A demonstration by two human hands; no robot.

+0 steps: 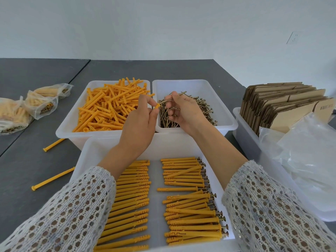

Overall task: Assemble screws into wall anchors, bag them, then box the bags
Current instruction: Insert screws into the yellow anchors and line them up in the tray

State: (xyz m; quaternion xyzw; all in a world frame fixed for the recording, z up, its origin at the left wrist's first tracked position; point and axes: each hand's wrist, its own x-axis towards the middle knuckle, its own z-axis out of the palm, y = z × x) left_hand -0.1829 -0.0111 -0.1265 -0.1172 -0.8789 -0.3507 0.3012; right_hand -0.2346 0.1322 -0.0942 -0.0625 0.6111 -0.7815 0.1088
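Note:
My left hand (140,124) pinches one orange wall anchor (157,106) by its open end, above the gap between the two back bins. My right hand (183,110) holds a brass screw (179,94) over the screw bin (192,86), its tip pointing toward the anchor, a short gap apart. The left back bin (72,122) is heaped with loose orange anchors. In the near tray (87,151) lie two rows of anchors with screws fitted (189,208); my sleeves hide parts of both rows.
Three filled clear bags (41,103) lie at the far left of the grey table. Two loose anchors (52,179) rest on the table left of the near tray. At right, a bin holds flat cardboard boxes (283,104) and empty plastic bags (305,151).

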